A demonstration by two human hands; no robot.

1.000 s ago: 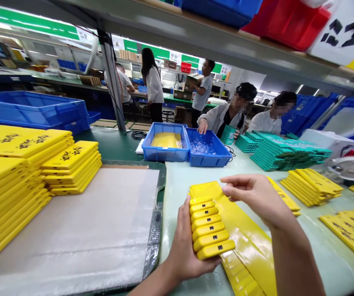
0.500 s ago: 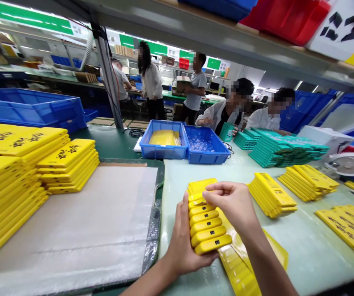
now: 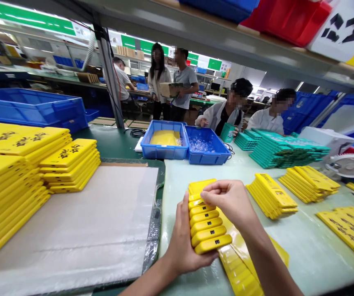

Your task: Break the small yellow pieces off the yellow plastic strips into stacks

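My left hand is wrapped round a stack of flat yellow cases, with the thumb along one side and the fingers underneath. Their narrow ends face me, several showing a small dark port. Over the far part of the stack, my right hand has thumb and forefinger pinched at the end of one case. A thin yellow flap shows by the fingertips, but what exactly they grip is hidden. Yellow sheets, glossy and partly covered by my right forearm, lie on the table below.
Printed yellow cases are piled at left and right. Behind are a blue bin of yellow sheets, a blue bin of clear scraps and teal stacks. A shelf crosses overhead. Co-workers sit and stand beyond.
My right hand has shifted slightly left over the stack; my left hand keeps its hold. In the background, two standing people have come closer together, one carrying a box.
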